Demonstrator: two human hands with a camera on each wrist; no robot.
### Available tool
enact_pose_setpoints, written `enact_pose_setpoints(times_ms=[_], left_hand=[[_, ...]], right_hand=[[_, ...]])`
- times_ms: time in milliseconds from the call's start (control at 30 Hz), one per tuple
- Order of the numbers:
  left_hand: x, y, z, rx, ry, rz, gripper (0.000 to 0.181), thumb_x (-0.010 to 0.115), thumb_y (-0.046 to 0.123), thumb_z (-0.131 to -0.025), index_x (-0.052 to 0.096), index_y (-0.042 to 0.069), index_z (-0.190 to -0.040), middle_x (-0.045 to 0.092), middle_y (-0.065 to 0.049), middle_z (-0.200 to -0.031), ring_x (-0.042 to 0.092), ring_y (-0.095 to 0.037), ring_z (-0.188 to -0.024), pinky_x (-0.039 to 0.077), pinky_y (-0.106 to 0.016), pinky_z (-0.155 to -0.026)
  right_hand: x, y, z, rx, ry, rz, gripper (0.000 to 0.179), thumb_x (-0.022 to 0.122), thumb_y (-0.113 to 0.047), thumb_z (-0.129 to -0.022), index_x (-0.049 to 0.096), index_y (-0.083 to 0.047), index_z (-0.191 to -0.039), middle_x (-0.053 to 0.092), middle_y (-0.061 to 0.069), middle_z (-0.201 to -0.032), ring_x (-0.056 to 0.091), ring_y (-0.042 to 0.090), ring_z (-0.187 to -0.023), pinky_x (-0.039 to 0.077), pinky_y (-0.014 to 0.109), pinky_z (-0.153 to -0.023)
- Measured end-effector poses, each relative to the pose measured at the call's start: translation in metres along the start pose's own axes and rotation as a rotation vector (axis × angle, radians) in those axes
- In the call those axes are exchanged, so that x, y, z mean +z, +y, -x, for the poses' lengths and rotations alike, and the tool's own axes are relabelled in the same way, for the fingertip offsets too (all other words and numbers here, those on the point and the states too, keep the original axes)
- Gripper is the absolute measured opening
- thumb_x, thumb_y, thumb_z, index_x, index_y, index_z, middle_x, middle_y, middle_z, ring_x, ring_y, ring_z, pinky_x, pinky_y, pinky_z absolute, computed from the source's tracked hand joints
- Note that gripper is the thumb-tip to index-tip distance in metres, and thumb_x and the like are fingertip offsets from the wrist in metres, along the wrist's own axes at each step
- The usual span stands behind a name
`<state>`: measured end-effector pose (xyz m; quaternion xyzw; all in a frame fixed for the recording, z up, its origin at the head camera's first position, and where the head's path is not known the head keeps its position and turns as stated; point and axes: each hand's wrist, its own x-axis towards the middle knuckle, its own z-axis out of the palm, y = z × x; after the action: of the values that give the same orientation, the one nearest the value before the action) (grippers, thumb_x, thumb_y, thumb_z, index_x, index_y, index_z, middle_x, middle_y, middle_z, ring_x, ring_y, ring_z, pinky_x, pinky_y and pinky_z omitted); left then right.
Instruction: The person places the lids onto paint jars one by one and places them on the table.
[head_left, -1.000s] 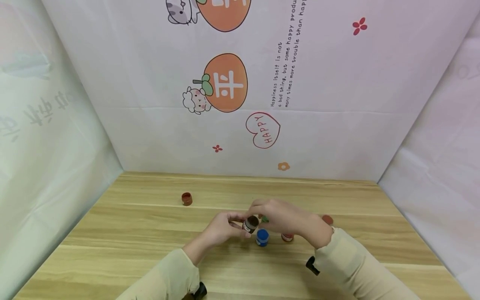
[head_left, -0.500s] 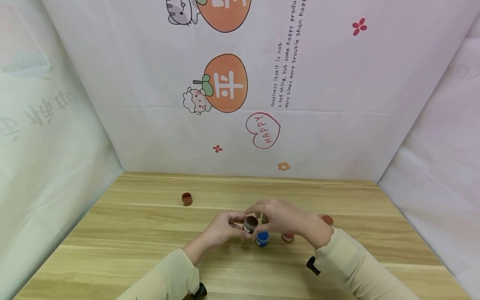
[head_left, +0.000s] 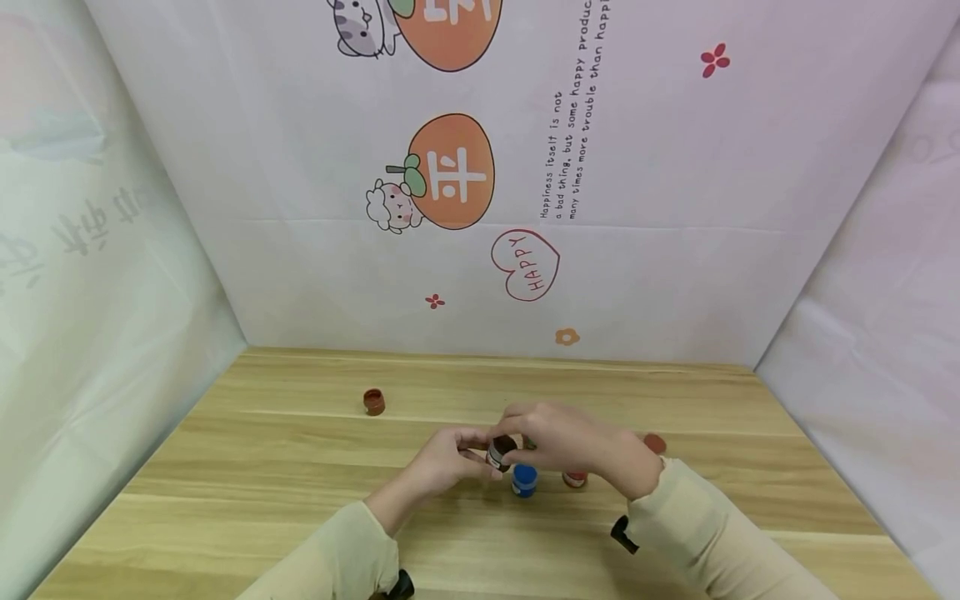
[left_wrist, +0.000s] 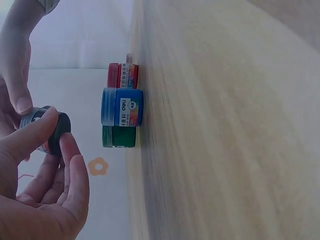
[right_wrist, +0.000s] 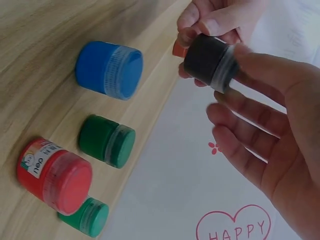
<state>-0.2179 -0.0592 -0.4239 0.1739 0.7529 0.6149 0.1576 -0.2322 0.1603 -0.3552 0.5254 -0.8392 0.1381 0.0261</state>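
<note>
My left hand [head_left: 442,458] holds a small black paint jar [right_wrist: 204,60] above the table, tilted, with thumb and fingers round its body. The thumb and fingers of my right hand [head_left: 558,433] pinch the clear-rimmed lid [right_wrist: 226,70] of that jar. Just below the hands, a blue paint jar [head_left: 524,481] stands on the table with its lid on. To its right is a red paint jar [head_left: 574,478], partly covered by my right wrist in the head view. Two green jars show in the right wrist view, one green jar [right_wrist: 106,140] between the blue and red ones, another green jar [right_wrist: 90,217] behind the red.
An orange-brown jar [head_left: 373,402] stands apart at the back left of the wooden table [head_left: 300,483]. Beyond my right wrist lies a reddish-brown round piece [head_left: 655,442]. White printed sheets [head_left: 645,275] wall the table at the back and both sides.
Half a second ago my right fingers were spread off the lid; now they have come back onto it. My left hand has kept the black jar in nearly the same place.
</note>
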Motion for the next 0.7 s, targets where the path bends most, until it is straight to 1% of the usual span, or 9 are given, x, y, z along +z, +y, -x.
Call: enact_pose_setpoints(times_ms=[67, 133, 200, 300, 367, 400, 467, 567, 700], left_hand=[[0.0002, -0.0006, 0.0001, -0.002, 0.001, 0.0, 0.043, 0.082, 0.004, -0.085, 0.069, -0.003, -0.125, 0.071, -0.01, -0.118, 0.07, -0.022, -0.099, 0.057, -0.037, -0.088], [0.0003, -0.0011, 0.0003, -0.01, 0.005, -0.006, 0.042, 0.083, 0.005, -0.085, 0.069, -0.003, -0.125, 0.07, -0.009, -0.118, 0.069, -0.021, -0.099, 0.057, -0.037, -0.087], [0.0002, -0.002, 0.0, -0.015, 0.007, -0.007, 0.043, 0.083, 0.005, -0.085, 0.069, -0.003, -0.125, 0.07, -0.01, -0.118, 0.069, -0.021, -0.099, 0.056, -0.038, -0.088], [-0.0005, -0.003, -0.0004, -0.02, 0.01, -0.002, 0.043, 0.083, 0.005, -0.085, 0.07, -0.001, -0.125, 0.07, -0.01, -0.117, 0.07, -0.021, -0.097, 0.056, -0.038, -0.088], [-0.0009, -0.0035, -0.0007, -0.018, 0.009, 0.005, 0.042, 0.083, 0.005, -0.085, 0.07, 0.0, -0.126, 0.071, -0.01, -0.117, 0.07, -0.022, -0.097, 0.056, -0.038, -0.088], [-0.0009, -0.0031, -0.0005, -0.018, 0.008, 0.007, 0.042, 0.083, 0.005, -0.085, 0.07, 0.0, -0.126, 0.07, -0.01, -0.118, 0.071, -0.022, -0.096, 0.056, -0.038, -0.088], [-0.0008, -0.0031, 0.0, -0.018, 0.01, 0.0, 0.042, 0.083, 0.004, -0.085, 0.07, 0.0, -0.125, 0.07, -0.01, -0.118, 0.071, -0.022, -0.096, 0.056, -0.038, -0.087], [-0.0004, -0.0025, 0.0012, -0.02, 0.012, -0.015, 0.044, 0.083, 0.004, -0.085, 0.069, -0.001, -0.127, 0.069, -0.011, -0.121, 0.071, -0.021, -0.095, 0.057, -0.037, -0.086], [-0.0002, -0.0019, 0.0026, -0.023, 0.018, -0.024, 0.045, 0.083, 0.004, -0.085, 0.068, -0.003, -0.127, 0.068, -0.013, -0.123, 0.07, -0.022, -0.097, 0.057, -0.039, -0.086]], right_hand=[[0.0014, 0.0005, 0.0, 0.016, 0.0, 0.015, 0.032, 0.078, -0.02, -0.094, 0.074, -0.006, -0.122, 0.067, 0.0, -0.1, 0.061, 0.009, -0.075, 0.05, 0.016, -0.068], [0.0023, 0.0014, 0.0, 0.021, 0.001, 0.021, 0.036, 0.081, -0.023, -0.091, 0.074, -0.007, -0.123, 0.067, 0.0, -0.102, 0.061, 0.011, -0.076, 0.05, 0.017, -0.069], [0.0027, 0.0028, 0.0004, 0.003, 0.006, 0.022, 0.038, 0.084, -0.02, -0.088, 0.074, -0.007, -0.123, 0.068, 0.001, -0.106, 0.063, 0.011, -0.081, 0.051, 0.017, -0.073], [0.0031, 0.0048, -0.0003, -0.049, 0.017, 0.017, 0.038, 0.085, -0.011, -0.086, 0.074, -0.006, -0.122, 0.07, 0.002, -0.111, 0.066, 0.011, -0.089, 0.053, 0.018, -0.078], [0.0028, 0.0053, -0.0005, -0.076, 0.019, 0.018, 0.036, 0.083, -0.006, -0.087, 0.074, -0.006, -0.122, 0.071, 0.003, -0.112, 0.067, 0.011, -0.09, 0.054, 0.018, -0.08], [0.0025, 0.0052, -0.0007, -0.079, 0.017, 0.019, 0.037, 0.082, -0.006, -0.088, 0.074, -0.006, -0.123, 0.071, 0.003, -0.11, 0.067, 0.011, -0.088, 0.053, 0.017, -0.078], [0.0017, 0.0043, -0.0009, -0.068, 0.005, 0.023, 0.036, 0.082, -0.008, -0.088, 0.074, -0.006, -0.124, 0.071, 0.002, -0.106, 0.065, 0.011, -0.082, 0.052, 0.016, -0.074], [0.0012, 0.0026, -0.0007, -0.019, -0.019, 0.028, 0.036, 0.082, -0.013, -0.089, 0.074, -0.007, -0.124, 0.069, 0.0, -0.103, 0.061, 0.01, -0.075, 0.049, 0.016, -0.068], [0.0019, 0.001, -0.0014, 0.026, -0.029, 0.033, 0.034, 0.082, -0.016, -0.09, 0.075, -0.007, -0.121, 0.067, -0.001, -0.1, 0.059, 0.009, -0.072, 0.048, 0.016, -0.065]])
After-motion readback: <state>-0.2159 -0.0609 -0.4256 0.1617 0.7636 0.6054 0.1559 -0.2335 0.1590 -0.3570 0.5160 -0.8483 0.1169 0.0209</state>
